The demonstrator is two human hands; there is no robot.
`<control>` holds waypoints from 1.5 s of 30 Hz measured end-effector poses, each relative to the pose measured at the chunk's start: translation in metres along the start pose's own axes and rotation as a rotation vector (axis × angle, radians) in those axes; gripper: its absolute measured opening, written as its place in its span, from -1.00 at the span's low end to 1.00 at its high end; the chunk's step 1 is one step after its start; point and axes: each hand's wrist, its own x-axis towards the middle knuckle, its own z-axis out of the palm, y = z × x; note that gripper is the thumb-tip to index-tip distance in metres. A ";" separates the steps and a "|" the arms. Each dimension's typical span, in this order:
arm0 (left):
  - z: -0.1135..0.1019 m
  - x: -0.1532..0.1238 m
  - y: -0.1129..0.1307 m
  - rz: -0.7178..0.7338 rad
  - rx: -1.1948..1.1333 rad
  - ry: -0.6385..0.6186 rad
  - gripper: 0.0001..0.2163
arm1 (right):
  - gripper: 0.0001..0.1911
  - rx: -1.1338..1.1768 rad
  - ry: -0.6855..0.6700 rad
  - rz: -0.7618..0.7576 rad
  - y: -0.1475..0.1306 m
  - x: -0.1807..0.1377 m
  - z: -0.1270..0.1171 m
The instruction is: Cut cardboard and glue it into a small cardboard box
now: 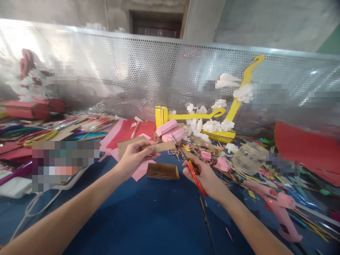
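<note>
My left hand (139, 154) pinches a narrow strip of brown cardboard (166, 145) that points to the right. In my right hand (204, 175) is a pair of scissors with red handles (196, 178); the blades reach up and left, close to the strip's right end. Whether they touch the strip I cannot tell. Below the strip, a shallow brown cardboard tray (162, 171) lies on the blue table (148, 219). Behind my left hand are a brown cardboard piece (124, 146), pink paper (142, 171) and red paper (145, 130).
A pink glue gun (277, 205) with a red light lies at the right. Paper scraps and a clear tape roll (249, 158) spread behind my right hand. Yellow shapes (203, 115) with white tufts stand before a perforated metal panel (148, 71). At left are a white cable (29, 209) and red boxes (28, 109).
</note>
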 end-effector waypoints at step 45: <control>0.011 -0.020 0.006 0.347 0.468 -0.322 -0.87 | -0.66 -0.329 0.087 -0.198 -0.025 -0.020 0.012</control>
